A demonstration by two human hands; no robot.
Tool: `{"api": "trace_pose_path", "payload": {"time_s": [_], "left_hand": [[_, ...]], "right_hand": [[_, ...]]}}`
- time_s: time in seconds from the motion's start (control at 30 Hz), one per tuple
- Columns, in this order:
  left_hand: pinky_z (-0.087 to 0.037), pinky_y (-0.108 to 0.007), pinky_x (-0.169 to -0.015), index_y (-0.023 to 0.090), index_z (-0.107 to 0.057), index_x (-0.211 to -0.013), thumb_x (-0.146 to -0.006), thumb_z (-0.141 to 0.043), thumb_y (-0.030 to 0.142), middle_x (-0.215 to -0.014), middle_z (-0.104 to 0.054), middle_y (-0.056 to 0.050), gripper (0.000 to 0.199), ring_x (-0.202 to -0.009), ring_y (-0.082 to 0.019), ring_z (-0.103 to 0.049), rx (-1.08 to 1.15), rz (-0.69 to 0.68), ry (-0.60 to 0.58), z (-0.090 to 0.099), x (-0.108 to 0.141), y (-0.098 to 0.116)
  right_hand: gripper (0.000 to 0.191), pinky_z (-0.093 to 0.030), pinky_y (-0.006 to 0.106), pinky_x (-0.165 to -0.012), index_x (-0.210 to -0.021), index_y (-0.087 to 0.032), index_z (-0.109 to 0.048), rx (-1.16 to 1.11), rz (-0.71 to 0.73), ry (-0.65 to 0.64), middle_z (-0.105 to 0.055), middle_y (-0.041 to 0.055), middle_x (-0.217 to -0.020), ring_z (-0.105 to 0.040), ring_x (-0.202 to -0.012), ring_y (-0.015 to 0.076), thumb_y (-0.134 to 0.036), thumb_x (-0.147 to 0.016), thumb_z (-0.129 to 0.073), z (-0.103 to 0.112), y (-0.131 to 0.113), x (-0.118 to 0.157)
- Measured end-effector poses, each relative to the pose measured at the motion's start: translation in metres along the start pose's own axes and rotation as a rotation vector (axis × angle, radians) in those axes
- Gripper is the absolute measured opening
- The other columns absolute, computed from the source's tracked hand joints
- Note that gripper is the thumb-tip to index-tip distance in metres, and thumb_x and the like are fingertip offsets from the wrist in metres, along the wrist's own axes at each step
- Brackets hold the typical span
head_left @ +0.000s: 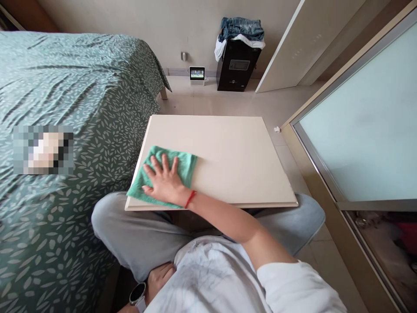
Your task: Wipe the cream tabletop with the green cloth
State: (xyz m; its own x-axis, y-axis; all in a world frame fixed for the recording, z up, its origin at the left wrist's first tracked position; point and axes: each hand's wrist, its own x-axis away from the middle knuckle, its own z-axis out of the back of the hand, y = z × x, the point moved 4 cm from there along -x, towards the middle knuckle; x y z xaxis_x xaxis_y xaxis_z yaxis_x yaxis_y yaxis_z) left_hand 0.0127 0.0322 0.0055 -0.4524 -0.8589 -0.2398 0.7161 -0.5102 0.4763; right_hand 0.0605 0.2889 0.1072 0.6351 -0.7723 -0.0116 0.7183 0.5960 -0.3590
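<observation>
My right hand (165, 180) lies flat on a green cloth (187, 165), its fingers spread apart and pressing down. A red string bracelet circles that wrist. Beneath the cloth is a pale, cream-coloured tabletop (228, 161), and the cloth covers its near left part, with one corner reaching the left edge. My left hand (159, 278) rests in my lap against my shirt, away from the table. Its fingertips are hidden by the shirt, so I cannot tell whether it is open or closed. A watch (137, 294) is on the left wrist.
A bed with a green leaf-patterned cover (107, 100) stands close on the left, bearing a blurred-out object (45, 152). Ahead are a small screen (197, 74) on the floor and a black cabinet (237, 65) topped with folded jeans (243, 28). Frosted sliding doors (365, 130) flank the right.
</observation>
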Motion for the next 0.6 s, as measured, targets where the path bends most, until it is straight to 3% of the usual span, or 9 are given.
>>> {"api": "trace_pose_path", "payload": {"time_s": [0.1,0.17,0.23,0.33,0.43,0.6], "left_hand": [[-0.028,-0.015,-0.039,0.019,-0.041,-0.051,-0.078,-0.036,0.026,-0.044,-0.046,0.005,0.029,-0.036,-0.005,-0.045,-0.006,0.015,0.008,0.000,0.002,0.000],[-0.028,-0.015,-0.040,0.019,-0.041,-0.051,-0.078,-0.037,0.028,-0.045,-0.046,0.005,0.029,-0.037,-0.005,-0.045,-0.001,0.018,0.003,0.002,0.001,0.000],[-0.027,-0.015,-0.040,0.019,-0.040,-0.050,-0.078,-0.037,0.029,-0.045,-0.045,0.005,0.030,-0.037,-0.005,-0.044,0.006,0.021,-0.002,0.004,0.000,0.001],[-0.027,-0.016,-0.040,0.019,-0.038,-0.048,-0.079,-0.036,0.029,-0.044,-0.043,0.005,0.032,-0.037,-0.005,-0.043,0.012,0.028,-0.013,0.006,-0.003,0.003],[-0.027,-0.017,-0.040,0.019,-0.038,-0.049,-0.079,-0.036,0.028,-0.044,-0.043,0.004,0.031,-0.037,-0.006,-0.043,0.010,0.018,-0.010,0.008,-0.005,0.004],[-0.027,-0.018,-0.040,0.020,-0.039,-0.049,-0.079,-0.034,0.027,-0.044,-0.043,0.004,0.031,-0.037,-0.007,-0.043,0.007,0.005,-0.010,0.009,-0.006,0.005]], "right_hand": [[0.079,-0.024,0.092,-0.144,-0.188,-0.020,-0.054,0.016,0.143,-0.063,-0.029,0.0170,-0.202,-0.022,-0.188,0.0545,-0.057,-0.119,-0.062,-0.009,-0.038,-0.016],[0.076,-0.022,0.090,-0.146,-0.188,-0.022,-0.054,0.017,0.187,-0.086,-0.031,0.0147,-0.202,-0.021,-0.189,0.0521,-0.056,-0.120,-0.061,-0.008,-0.041,-0.014],[0.074,-0.020,0.088,-0.147,-0.188,-0.026,-0.055,0.004,0.187,-0.086,-0.032,0.0124,-0.202,-0.022,-0.189,0.0488,-0.055,-0.121,-0.061,-0.003,-0.029,-0.004],[0.074,-0.018,0.088,-0.147,-0.189,-0.030,-0.054,-0.003,0.096,-0.070,-0.034,0.0117,-0.202,-0.023,-0.190,0.0470,-0.056,-0.120,-0.061,0.010,0.016,0.020],[0.075,-0.021,0.090,-0.145,-0.190,-0.030,-0.052,0.032,-0.089,-0.017,-0.036,0.0135,-0.202,-0.025,-0.188,0.0489,-0.056,-0.120,-0.058,0.029,0.080,0.058],[0.072,-0.030,0.092,-0.140,-0.189,-0.032,-0.055,0.169,-0.497,0.087,-0.040,0.0134,-0.200,-0.032,-0.185,0.0512,-0.052,-0.120,-0.048,0.067,0.197,0.157]]}}
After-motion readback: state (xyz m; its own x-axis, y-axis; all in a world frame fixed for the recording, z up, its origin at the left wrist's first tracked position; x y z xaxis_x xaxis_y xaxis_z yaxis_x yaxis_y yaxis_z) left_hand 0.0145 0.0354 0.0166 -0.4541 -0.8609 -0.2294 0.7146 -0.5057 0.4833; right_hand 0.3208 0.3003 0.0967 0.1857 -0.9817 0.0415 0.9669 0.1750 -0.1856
